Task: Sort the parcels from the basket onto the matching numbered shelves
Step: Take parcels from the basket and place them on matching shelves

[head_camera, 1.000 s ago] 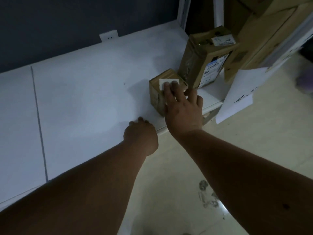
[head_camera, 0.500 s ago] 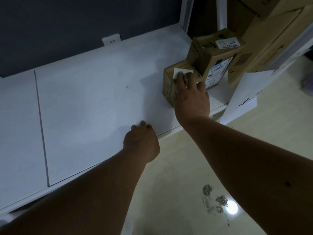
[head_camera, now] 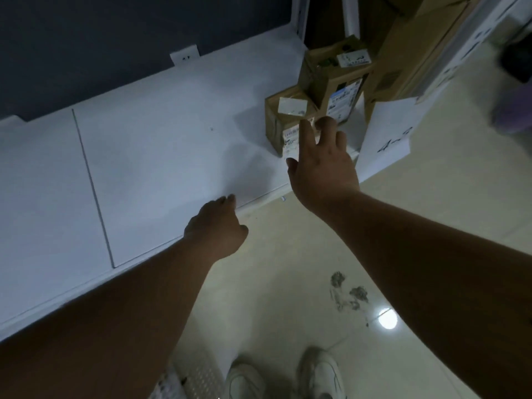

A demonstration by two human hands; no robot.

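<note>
The small brown box (head_camera: 288, 122) is seen on the white shelf (head_camera: 161, 156), at about one o'clock in the view. It sits just beside a taller box (head_camera: 331, 79), close to touching it. The right hand (head_camera: 322, 165) is held in front of the small box with its fingers spread wide, and nothing is held in it. The left hand (head_camera: 218, 228) is at the shelf's front edge with its fingers curled loosely, and nothing is seen in it.

This parcel looks placed. To do the step well, the box should be left flat and well back from the edge, and the hand should be pulled away without bumping it.

A hanging paper sign (head_camera: 385, 142) at two o'clock seems to read "4-", but the last number is blurred. The labels on the boxes are too small to be read.
</note>
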